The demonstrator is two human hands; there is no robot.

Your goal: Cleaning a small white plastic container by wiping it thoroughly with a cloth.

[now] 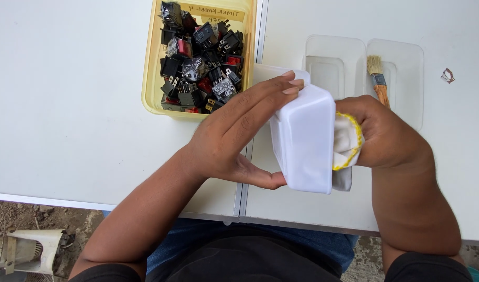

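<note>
Left hand (234, 141) fingers clamp white container (304, 141); right hand (378, 133) grips cloth (346, 143) at its 3 o'clock side. Steady container, wipe firmly. Yellow bin (153, 78) at 11 o'clock.

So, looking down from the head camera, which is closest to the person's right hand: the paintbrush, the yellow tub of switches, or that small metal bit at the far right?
From the right hand:
1. Paintbrush, just above the hand, lying in a clear tray.
2. Small metal bit, up and to the right on the white table.
3. Yellow tub of switches, far across to the left, beyond the white container.
</note>
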